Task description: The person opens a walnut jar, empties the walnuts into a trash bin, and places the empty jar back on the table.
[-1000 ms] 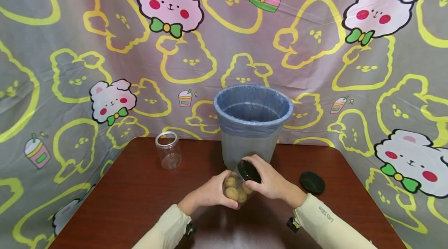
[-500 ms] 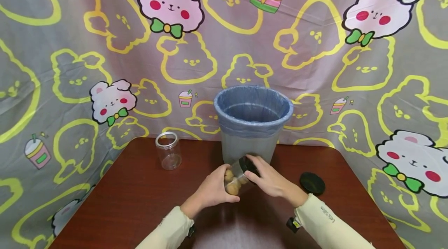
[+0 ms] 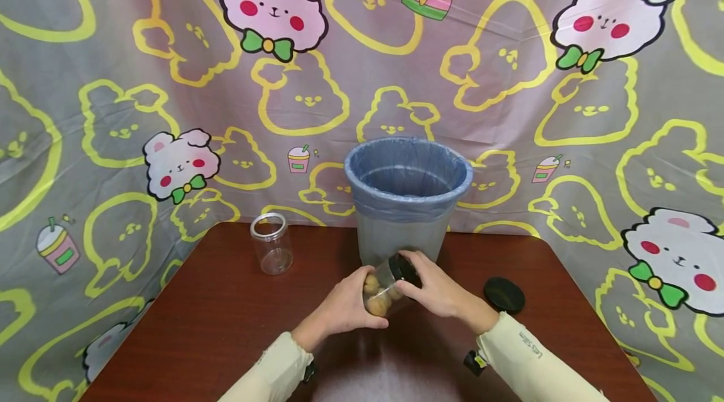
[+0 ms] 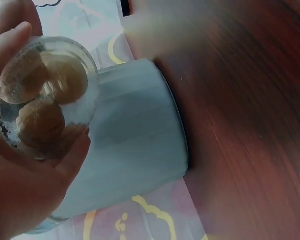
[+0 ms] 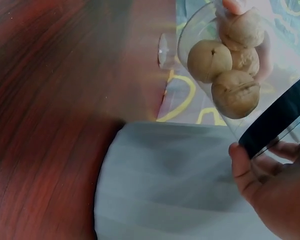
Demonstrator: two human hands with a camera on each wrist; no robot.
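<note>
A clear jar [image 3: 386, 275] with several walnuts [image 5: 235, 94] inside is held tilted in front of the bin, its base toward the lower left. My left hand [image 3: 344, 304] grips the jar around its base end; in the left wrist view the walnuts show through the bottom [image 4: 45, 82]. At the jar's upper right end sits a black lid [image 5: 280, 115]. The fingers and thumb of my right hand [image 3: 432, 286] hold this lid by its edge, and the palm side is partly hidden.
Behind the hands stands a grey bin [image 3: 404, 226] with a blue liner. An open clear jar [image 3: 273, 248] is at the back left of the brown table [image 3: 226, 320]. Another black lid [image 3: 504, 295] lies on the right. A patterned cloth [image 3: 339, 107] hangs around the table.
The jar has been tipped further onto its side, its base swinging left and the walnuts shifting inside. Both hands keep their hold; in the last half second they have barely moved.
</note>
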